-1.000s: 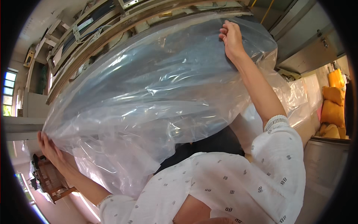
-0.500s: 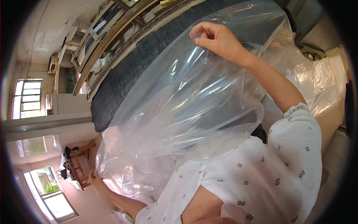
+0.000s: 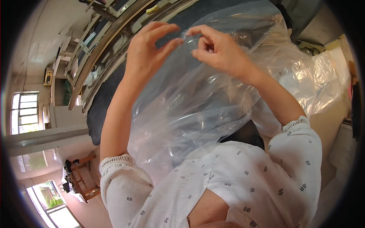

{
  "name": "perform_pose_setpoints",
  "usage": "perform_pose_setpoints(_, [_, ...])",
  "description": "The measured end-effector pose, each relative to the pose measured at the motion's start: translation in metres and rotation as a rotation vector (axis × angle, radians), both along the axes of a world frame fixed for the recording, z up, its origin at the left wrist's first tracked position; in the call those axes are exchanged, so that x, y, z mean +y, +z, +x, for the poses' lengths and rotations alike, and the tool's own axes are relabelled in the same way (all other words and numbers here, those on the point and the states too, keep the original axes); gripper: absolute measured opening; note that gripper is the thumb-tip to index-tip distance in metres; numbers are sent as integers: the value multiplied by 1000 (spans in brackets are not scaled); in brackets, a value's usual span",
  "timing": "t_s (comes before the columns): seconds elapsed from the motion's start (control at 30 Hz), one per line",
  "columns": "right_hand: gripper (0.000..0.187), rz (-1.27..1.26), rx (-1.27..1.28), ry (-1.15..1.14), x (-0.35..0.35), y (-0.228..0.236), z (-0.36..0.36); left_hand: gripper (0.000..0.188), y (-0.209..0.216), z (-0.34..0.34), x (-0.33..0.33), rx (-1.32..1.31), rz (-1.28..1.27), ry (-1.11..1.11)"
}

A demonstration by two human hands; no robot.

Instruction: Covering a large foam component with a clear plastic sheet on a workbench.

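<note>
Clear plastic film [image 3: 197, 102] hangs in loose, shiny folds in front of me, across a dark padded surface. My left hand [image 3: 146, 49] is raised at the film's far edge, its thumb and fingers apart in a wide C, and nothing shows gripped between them. Close on its right, my right hand [image 3: 220, 51] has curled fingers and a bent thumb closed on the film's edge, with its index finger reaching toward my left fingertips. The exact pinch point is partly hidden by the fingers.
The dark padded surface [image 3: 99, 117] runs diagonally beneath the film. Beyond it are wooden rails [image 3: 100, 45] and a small yellow object [image 3: 152, 9]. More bunched plastic [image 3: 323, 79] lies at the right. Windows [image 3: 26, 112] and a wooden frame [image 3: 84, 178] stand at the left.
My left hand has let go of the film at the lower left and risen to beside my right hand. The film's left side has fallen inward, while my right hand has stayed near its place.
</note>
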State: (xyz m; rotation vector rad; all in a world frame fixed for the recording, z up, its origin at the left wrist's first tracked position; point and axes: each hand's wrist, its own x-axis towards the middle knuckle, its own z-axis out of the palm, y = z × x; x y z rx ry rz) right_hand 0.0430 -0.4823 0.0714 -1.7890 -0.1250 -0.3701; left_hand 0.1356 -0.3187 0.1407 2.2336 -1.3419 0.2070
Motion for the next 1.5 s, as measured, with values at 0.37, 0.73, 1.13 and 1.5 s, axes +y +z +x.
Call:
perform_pose_setpoints(0.37, [44, 439, 26, 235, -36, -13, 5, 17, -49, 32, -47, 240, -353, -235])
perform_pose_setpoints(0.73, [20, -100, 256, -26, -141, -24, 51, 29, -83, 81, -7, 1050, -1141, 561])
perform_pose_setpoints(1.13, [26, -842, -293, -359, -196, -53, 33, 29, -108, 56, 584, -362, 70, 1404])
perform_pose_setpoints(1.5, [16, -369, 291, -230, -219, 28, 8, 32, -185, 142, 602, -393, -308, 1287])
